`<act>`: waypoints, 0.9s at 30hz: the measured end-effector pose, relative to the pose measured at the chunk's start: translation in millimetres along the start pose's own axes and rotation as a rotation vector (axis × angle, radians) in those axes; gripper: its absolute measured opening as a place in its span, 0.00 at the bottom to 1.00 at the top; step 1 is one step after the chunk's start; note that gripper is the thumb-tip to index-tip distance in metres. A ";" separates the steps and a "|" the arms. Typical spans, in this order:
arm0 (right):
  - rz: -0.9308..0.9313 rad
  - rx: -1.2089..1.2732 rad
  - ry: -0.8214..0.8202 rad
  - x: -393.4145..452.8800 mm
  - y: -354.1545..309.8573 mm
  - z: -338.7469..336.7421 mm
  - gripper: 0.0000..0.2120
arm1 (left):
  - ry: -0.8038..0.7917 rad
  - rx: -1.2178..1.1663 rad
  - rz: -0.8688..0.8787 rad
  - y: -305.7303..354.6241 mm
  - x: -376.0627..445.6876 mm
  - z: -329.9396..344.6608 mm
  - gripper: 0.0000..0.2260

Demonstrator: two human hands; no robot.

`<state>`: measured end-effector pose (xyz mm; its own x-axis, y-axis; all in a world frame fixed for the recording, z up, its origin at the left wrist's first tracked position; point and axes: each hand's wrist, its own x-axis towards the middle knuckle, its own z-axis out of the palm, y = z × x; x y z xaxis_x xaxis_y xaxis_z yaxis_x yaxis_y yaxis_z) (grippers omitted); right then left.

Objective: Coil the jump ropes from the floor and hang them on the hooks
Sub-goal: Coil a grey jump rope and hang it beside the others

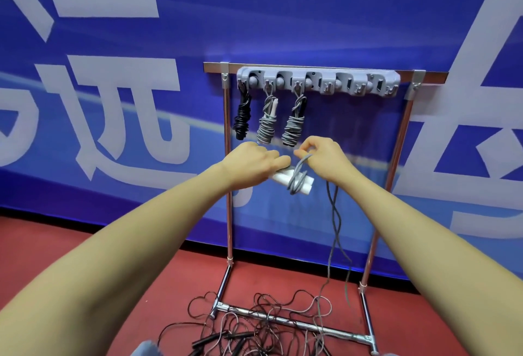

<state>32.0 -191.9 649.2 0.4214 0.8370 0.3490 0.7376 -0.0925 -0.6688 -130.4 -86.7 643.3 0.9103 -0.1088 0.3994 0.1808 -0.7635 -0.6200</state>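
A red floor (pixel 85 256) runs back to a blue banner wall (pixel 254 16), where a chrome rack (pixel 229 186) carries a grey hook rail (pixel 318 81); three coiled ropes (pixel 266 123) already hang at the rail's left end, its right-end hooks bare. The left hand (pixel 254 163) grips the white handles (pixel 283 178) of a grey rope (pixel 297 178), the right hand (pixel 322 154) pinching a loop around them. Its tail trails to the floor, where a tangle of ropes (pixel 268 324) by the rack's base bar remains uncoiled.
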 end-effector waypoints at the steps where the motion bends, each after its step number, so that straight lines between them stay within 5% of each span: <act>1: -0.011 0.019 -0.011 -1.4 3.0 0.8 0.08 | 0.037 -0.008 0.020 -0.5 1.0 -2.3 0.15; 6: -0.080 0.164 -0.063 -8.3 13.7 7.3 0.13 | 0.167 -0.053 -0.068 3.2 8.8 -8.8 0.06; 11: -0.054 0.194 -0.005 -5.2 8.1 9.1 0.12 | -0.080 -0.250 -0.609 17.9 29.0 -23.6 0.08; 16: -0.036 0.158 -0.049 -10.9 4.7 10.3 0.13 | -0.117 -0.287 -0.881 13.6 35.7 -15.4 0.12; 22: -0.224 -0.119 -0.067 -13.7 -1.9 11.0 0.08 | -0.360 -0.175 -0.822 18.2 23.6 1.9 0.15; 27: -0.375 -0.592 0.046 -15.8 -18.1 -0.4 0.09 | -0.420 -0.001 -0.545 10.6 9.8 9.8 0.13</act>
<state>12.2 -203.7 656.0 0.0950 0.8474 0.5224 0.9953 -0.0916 -0.0325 -115.9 -89.6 634.0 0.7569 0.5468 0.3579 0.6535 -0.6401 -0.4040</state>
